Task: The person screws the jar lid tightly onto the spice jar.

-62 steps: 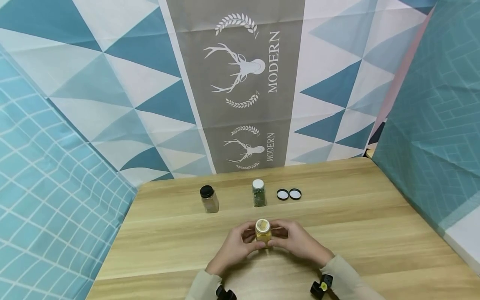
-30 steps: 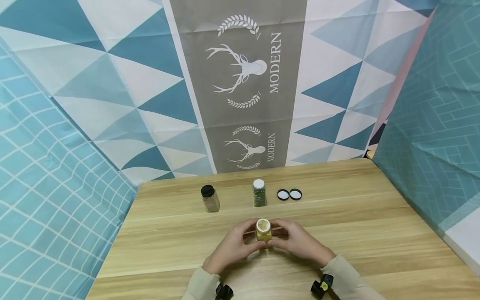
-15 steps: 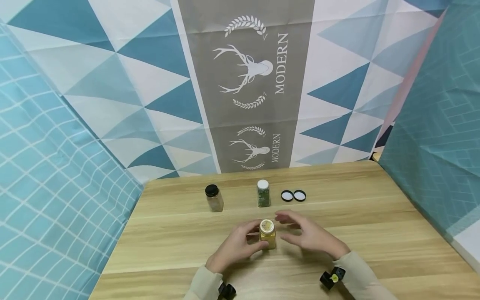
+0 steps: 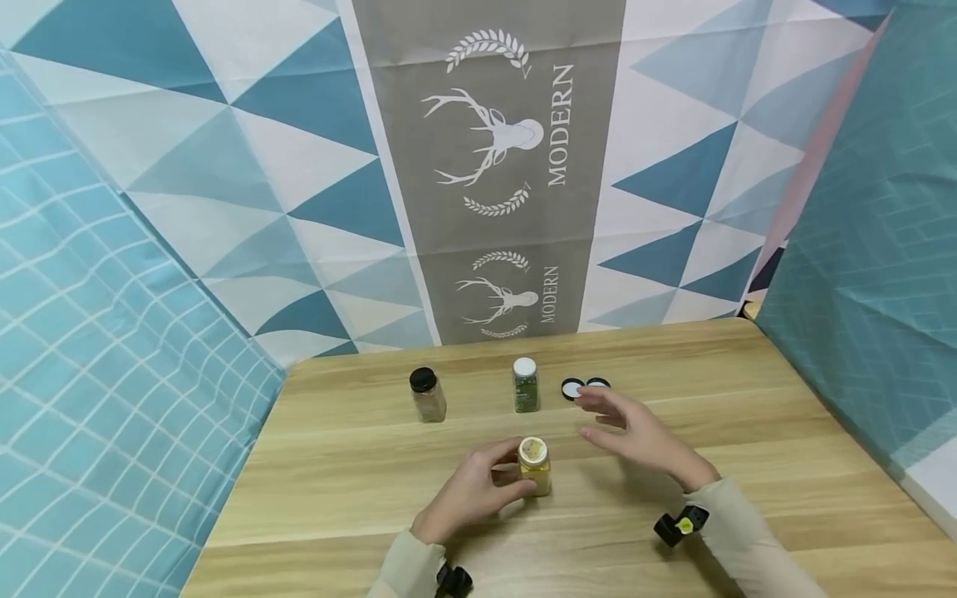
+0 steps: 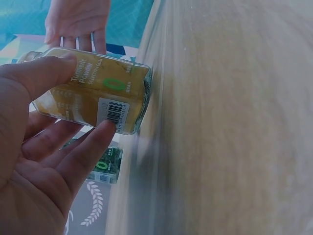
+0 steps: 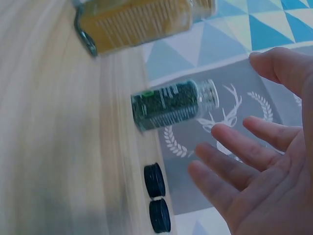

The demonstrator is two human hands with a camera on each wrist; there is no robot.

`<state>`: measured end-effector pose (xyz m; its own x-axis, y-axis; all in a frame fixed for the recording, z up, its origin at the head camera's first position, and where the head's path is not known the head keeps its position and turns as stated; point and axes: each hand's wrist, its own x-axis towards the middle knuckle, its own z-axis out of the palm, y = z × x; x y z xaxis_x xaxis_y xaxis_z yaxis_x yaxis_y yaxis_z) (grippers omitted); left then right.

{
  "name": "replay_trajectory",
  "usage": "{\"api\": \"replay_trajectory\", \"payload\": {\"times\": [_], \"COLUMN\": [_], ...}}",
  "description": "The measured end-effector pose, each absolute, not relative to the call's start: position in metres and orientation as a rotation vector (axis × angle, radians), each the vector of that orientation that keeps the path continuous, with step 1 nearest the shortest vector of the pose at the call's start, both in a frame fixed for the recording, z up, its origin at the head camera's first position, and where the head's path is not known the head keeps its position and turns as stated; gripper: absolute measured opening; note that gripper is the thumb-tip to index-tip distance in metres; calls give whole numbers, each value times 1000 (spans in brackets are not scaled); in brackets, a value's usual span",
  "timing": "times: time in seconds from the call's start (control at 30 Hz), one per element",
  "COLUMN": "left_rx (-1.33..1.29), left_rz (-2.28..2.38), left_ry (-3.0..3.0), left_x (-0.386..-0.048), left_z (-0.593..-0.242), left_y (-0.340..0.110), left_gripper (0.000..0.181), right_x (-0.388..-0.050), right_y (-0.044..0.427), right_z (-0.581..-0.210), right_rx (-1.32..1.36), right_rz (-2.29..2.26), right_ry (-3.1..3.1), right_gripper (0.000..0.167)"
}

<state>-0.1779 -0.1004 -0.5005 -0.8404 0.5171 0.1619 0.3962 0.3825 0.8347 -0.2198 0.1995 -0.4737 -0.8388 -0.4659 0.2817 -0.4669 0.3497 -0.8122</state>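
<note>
- In the head view, the left hand (image 4: 474, 483) held the yellow jar (image 4: 536, 482), with the thumb on the near side of it and the other fingers bent behind, so they were clamped on this jar.
- The yellow jar stood upright on the wooden table (image 4: 336, 473), in front of the green jar (image 4: 527, 392), and its round top was pale with yellow marks.
- The right hand (image 4: 635, 433) was in the air near the two black caps (image 4: 571, 389), and it partly covered one of them; its thumb and fingers were apart.
- The brown jar (image 4: 429, 404) with a black top stood to the left of the green jar, and behind the table hung a patterned cloth (image 4: 523, 208).
- In the left wrist view, the thumb pressed on one side of the yellow jar and a finger touched near the barcode; the label said "Turmeric Powder".
- In the right wrist view, the right hand's fingers were a little bent and spread, well apart from the yellow jar, while the caps lay side by side.
</note>
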Motion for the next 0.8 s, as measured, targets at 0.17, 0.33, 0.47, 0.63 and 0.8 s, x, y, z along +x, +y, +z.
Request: {"api": "replay_trajectory", "payload": {"times": [0.17,0.33,0.47,0.63,0.8], "left_rx": [836,818,807,824,854], "left_rz": [1478,1490,1492,1489,1496], "left_ry": [2477,2474,2486,2489,2466], "left_x": [-178,-177,-175,-177,-178], "left_z": [-503,-503,-501,-499,-500], "left_y": [-100,-103,-106,-105,-101], "left_gripper": [59,60,59,58,57], "right_x": [-228,-236,-244,-253,-259], "right_y": [209,216,222,233,242], "right_z": [-473,-472,-474,-480,-485], "right_rx": [833,726,663,568,488], "right_rz": [1570,1553,1550,1511,1437], "right_ry": [-2538,-2565,-2560,-2605,-2670], "right_gripper": [54,55,56,57,59]}}
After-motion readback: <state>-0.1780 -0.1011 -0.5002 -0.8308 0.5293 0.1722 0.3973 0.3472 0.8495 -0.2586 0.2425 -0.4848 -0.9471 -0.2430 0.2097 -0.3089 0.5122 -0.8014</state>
